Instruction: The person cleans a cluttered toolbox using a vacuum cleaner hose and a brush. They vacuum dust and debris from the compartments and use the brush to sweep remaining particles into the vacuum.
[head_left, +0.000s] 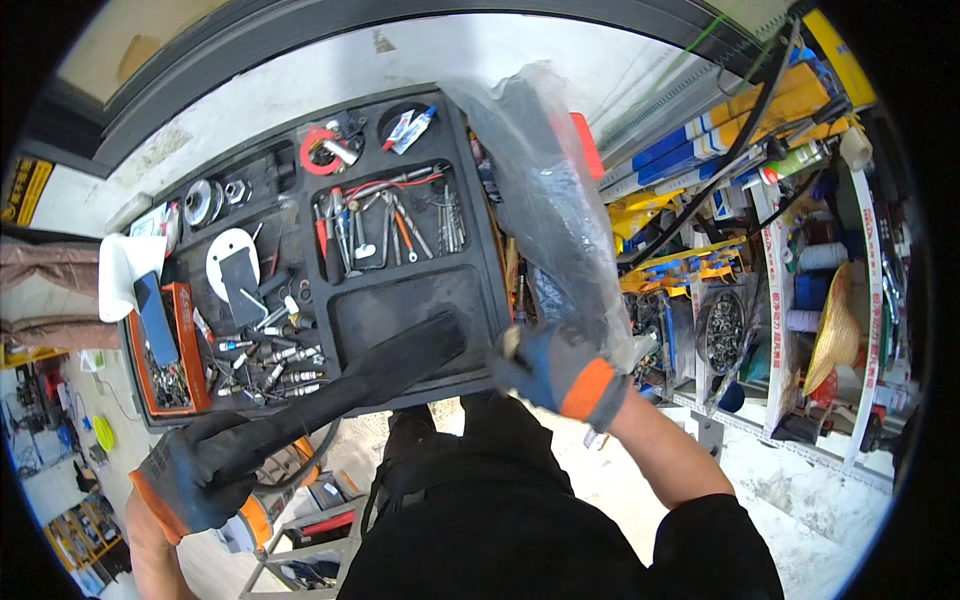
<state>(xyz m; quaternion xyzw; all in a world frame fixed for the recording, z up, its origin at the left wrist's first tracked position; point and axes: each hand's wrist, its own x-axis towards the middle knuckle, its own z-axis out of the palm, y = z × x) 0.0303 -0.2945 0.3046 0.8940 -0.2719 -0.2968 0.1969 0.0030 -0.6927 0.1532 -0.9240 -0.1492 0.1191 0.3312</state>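
In my left hand (202, 469), gloved in grey with an orange cuff, I grip a long black tubular object (360, 379), perhaps a hose or padded sleeve. Its far end lies over the near right compartment of a black moulded tool tray (491, 300). My right hand (559, 371), in a matching glove, is at the tray's near right corner, beside the lower end of a clear plastic bag (555, 202). Its fingers are curled and blurred; whether they hold something cannot be told. Behind the black object, the tray holds drill bits (450, 221), pliers and spark plugs (304, 376).
A phone (155, 319) leans on an orange box (191, 352) of small parts at the tray's left. Shelves (772, 322) with boxes, a bowl of fasteners (724, 322) and a straw hat (832, 330) stand at right. Below the tray's left part is a metal-framed rack (307, 555).
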